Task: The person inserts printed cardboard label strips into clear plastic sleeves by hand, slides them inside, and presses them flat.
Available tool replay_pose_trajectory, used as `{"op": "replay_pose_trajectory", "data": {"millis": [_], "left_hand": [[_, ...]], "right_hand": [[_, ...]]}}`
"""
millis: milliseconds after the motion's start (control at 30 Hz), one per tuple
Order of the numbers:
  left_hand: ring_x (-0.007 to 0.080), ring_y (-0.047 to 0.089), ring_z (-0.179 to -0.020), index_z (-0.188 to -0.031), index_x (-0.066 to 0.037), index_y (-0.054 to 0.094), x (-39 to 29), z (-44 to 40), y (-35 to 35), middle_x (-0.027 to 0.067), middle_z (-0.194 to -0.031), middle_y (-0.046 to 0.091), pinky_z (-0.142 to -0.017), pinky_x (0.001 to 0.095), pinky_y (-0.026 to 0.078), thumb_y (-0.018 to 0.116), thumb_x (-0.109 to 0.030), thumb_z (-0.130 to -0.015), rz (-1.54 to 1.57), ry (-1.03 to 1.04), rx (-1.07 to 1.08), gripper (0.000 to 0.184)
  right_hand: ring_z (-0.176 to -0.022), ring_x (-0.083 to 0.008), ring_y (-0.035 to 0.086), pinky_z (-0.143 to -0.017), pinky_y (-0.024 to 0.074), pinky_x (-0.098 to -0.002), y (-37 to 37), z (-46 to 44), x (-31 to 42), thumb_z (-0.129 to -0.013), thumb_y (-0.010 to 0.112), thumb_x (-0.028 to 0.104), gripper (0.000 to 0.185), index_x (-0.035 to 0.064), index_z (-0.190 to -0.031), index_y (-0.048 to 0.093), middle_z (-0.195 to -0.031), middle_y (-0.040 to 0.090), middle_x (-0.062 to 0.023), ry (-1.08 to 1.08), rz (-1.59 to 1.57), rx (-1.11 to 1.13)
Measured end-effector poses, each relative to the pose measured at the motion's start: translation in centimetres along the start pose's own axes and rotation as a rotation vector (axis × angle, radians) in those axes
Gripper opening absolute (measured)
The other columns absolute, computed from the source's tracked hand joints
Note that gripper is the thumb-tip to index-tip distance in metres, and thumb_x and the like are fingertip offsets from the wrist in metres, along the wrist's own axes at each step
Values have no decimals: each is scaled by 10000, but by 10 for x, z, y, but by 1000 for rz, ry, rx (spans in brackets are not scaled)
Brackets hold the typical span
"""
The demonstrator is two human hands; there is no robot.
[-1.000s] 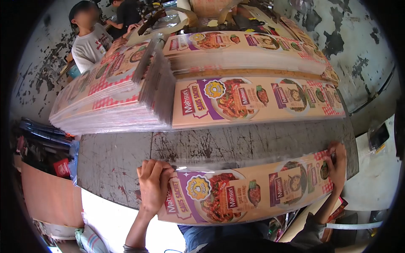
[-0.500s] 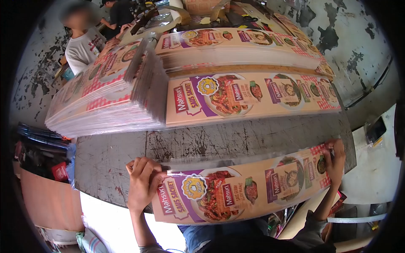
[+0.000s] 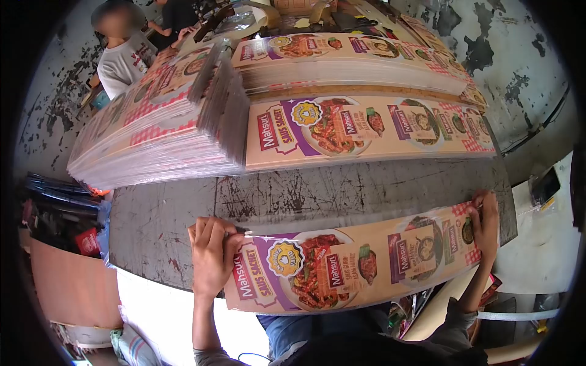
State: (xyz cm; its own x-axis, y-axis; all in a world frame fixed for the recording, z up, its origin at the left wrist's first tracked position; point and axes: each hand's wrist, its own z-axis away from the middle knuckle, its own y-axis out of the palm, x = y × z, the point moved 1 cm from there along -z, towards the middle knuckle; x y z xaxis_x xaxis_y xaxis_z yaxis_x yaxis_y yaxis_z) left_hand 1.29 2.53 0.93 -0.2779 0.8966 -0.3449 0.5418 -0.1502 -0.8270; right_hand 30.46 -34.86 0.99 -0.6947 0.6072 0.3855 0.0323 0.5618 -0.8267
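A long printed "Mahsuri Saus Sachet" card strip (image 3: 360,265) in clear plastic is held at the table's near edge, tilted with its right end farther away. My left hand (image 3: 212,256) grips its left end at the upper corner, fingers curled and thumb on the front. At the far right end, my right hand (image 3: 486,226) pinches the upper corner in the same way. Some fingertips of both hands are hidden. Beyond the strip lies a low pile of matching printed strips (image 3: 378,131), apart from both hands.
A tall stack of plastic-covered strips (image 3: 165,140) stands at the table's left, and another stack (image 3: 360,67) at the back. Scratched dark table (image 3: 165,226) shows between. A co-worker (image 3: 125,61) is at the far left, with another person (image 3: 177,21) behind. A phone (image 3: 545,188) lies at right.
Both hands still hold the strip at its ends. The plastic margin along its far edge shows less than before. The whole view has shifted slightly, with the stacks higher in the picture.
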Motion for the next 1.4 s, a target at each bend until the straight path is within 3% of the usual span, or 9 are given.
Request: {"op": "replay_pose_trajectory", "data": {"millis": [533,633,700,800,900,1133,1200,1267,1400], "left_hand": [[235,566,-880,-830,15,555,5,-5,1,146,-1056,492,-611,316,487,641,-29,-770,98,-79,-44,114],[259,567,-945,-953,17,541,8,-2,-3,153,-1109,476,-719,326,506,634,-37,-784,286,-312,115,200],[255,561,-999,-1103,24,473,10,4,0,162,-1160,465,-798,330,493,604,-54,-818,672,-315,-102,322],[262,542,-1064,-1217,25,385,13,21,-9,159,-1202,455,-865,341,468,550,-70,-859,840,-432,-36,406],[274,581,-989,-1215,15,435,9,36,-12,164,-1145,520,-806,368,503,566,-266,-864,803,-481,-59,469],[192,622,-851,-1247,46,408,8,26,-10,151,-991,594,-683,282,517,533,-59,-867,773,-475,45,413],[209,629,-773,-1228,2,444,3,16,-7,160,-1017,554,-620,297,522,600,-78,-828,653,-468,53,436],[261,630,-738,-1185,-52,485,-7,6,-11,167,-1042,489,-588,334,522,673,-154,-778,184,-171,135,460],[305,625,-671,-1054,-51,531,-5,6,-3,179,-1037,460,-547,375,524,702,-249,-751,102,-114,89,401]], "right_hand": [[-788,-280,439,-766,311,-347,2,1,-11,-793,556,112,168,15,-888,457,-829,465,-115,-25,96,14],[-802,-279,442,-772,307,-354,2,1,-9,-803,551,126,168,17,-889,457,-825,465,-114,-5,101,17],[-805,-280,442,-768,308,-355,2,1,-7,-804,551,127,169,17,-889,456,-825,464,-115,-10,103,12],[-782,-273,426,-741,308,-347,3,1,-13,-822,543,132,170,14,-900,449,-823,447,-116,-41,118,6],[-758,-264,410,-720,307,-334,2,0,-11,-839,536,136,171,11,-914,446,-819,432,-116,-45,126,10],[-851,-307,428,-790,304,-381,-3,-1,-11,-792,600,266,313,6,-903,467,-867,444,-121,-34,133,121],[-826,-290,415,-786,302,-374,-1,-1,-8,-793,594,304,344,9,-911,461,-865,437,-114,-81,167,89],[-801,-273,402,-783,300,-368,-1,0,-3,-795,589,341,376,12,-920,456,-864,430,-107,-116,204,52],[-861,-307,428,-787,309,-387,3,-9,9,-753,633,319,354,21,-880,492,-854,439,-120,-172,241,100]]}}
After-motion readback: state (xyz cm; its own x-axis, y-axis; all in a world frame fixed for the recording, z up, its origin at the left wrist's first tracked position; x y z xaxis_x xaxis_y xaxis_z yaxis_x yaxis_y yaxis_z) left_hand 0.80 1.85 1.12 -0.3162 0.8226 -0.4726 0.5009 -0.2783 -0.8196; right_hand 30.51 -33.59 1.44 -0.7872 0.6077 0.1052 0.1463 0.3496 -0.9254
